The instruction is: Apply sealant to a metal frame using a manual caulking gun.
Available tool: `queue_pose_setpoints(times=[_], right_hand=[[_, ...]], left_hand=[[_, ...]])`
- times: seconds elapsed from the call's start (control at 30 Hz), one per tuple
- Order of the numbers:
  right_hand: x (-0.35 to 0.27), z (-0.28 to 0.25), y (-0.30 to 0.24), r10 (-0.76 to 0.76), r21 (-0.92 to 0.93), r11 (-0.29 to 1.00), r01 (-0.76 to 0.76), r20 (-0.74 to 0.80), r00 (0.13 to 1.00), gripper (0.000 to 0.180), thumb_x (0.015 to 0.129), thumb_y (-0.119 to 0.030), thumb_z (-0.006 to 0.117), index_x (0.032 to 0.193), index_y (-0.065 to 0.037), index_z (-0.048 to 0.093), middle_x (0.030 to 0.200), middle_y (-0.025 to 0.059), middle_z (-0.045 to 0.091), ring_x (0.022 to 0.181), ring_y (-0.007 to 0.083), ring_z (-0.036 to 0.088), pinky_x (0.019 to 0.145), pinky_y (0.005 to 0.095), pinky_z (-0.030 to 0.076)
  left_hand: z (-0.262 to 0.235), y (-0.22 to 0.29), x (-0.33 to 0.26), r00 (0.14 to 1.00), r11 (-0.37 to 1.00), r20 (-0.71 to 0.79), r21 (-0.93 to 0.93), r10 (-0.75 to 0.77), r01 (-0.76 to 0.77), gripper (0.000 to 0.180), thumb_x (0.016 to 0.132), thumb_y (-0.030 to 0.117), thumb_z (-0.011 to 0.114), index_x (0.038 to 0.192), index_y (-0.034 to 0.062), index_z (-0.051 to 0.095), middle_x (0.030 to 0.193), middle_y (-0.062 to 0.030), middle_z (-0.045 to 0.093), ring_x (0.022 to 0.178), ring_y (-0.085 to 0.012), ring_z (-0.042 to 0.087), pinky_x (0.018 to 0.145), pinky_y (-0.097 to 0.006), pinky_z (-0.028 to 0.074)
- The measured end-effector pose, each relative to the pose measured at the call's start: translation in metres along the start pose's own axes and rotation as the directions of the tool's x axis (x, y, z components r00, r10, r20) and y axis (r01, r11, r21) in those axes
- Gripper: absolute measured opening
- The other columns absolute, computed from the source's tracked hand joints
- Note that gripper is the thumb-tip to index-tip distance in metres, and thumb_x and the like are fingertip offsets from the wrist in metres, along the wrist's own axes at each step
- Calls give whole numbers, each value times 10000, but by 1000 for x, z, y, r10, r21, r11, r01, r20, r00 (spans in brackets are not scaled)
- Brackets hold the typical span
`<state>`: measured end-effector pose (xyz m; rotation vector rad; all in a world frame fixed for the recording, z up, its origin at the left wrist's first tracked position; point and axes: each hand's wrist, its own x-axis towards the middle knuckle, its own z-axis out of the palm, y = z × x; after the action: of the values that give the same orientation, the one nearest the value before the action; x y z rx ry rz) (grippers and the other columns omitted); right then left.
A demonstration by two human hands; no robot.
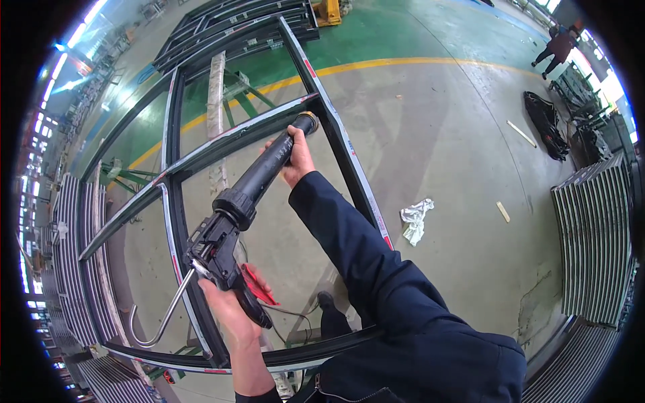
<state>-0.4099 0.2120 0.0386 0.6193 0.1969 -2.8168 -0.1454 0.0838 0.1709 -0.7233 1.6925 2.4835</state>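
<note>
Your left hand [232,312] is wrapped tight round the grip of the caulking gun [248,201], and your right hand [295,158] is closed under the barrel near its tip, where it meets the corner joint of the dark window frame [171,168]. The gun looks stiff and front-heavy, so you likely want that forward hand supporting the barrel; its smooth tube could slip.

Open gaps lie between the dark window frame [176,201] bars; bare floor right of it holds a crumpled rag [415,219].
</note>
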Motion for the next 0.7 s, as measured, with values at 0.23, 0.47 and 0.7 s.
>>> queue_pose_setpoints(times=[0.23,0.47,0.7], right_hand=[[-18,-8,18,113,21,993,-112,-75,991,479,818,-432,631,960,-7,463,801,169,577,774,357,626,792,519,542],[-60,6,97,269,-241,943,-228,154,951,361,865,-389,609,907,-41,525,806,102,562,757,226,600,825,447,539],[-64,29,229,563,-640,657,-399,63,824,452,930,-466,525,920,-14,519,780,130,591,693,280,615,706,417,547]], left_hand=[[-36,0,-16,996,1000,85,4,29,-30,648,983,563,307,1206,-11,510,904,-115,603,770,-233,610,658,-384,523],[-112,-69,-50,978,977,180,202,-104,67,244,890,125,612,1111,23,598,841,-41,606,848,-162,605,792,-304,498],[-192,-96,-59,971,807,-144,586,193,-74,192,902,51,593,1092,38,613,979,-62,635,861,-138,603,751,-280,488]])
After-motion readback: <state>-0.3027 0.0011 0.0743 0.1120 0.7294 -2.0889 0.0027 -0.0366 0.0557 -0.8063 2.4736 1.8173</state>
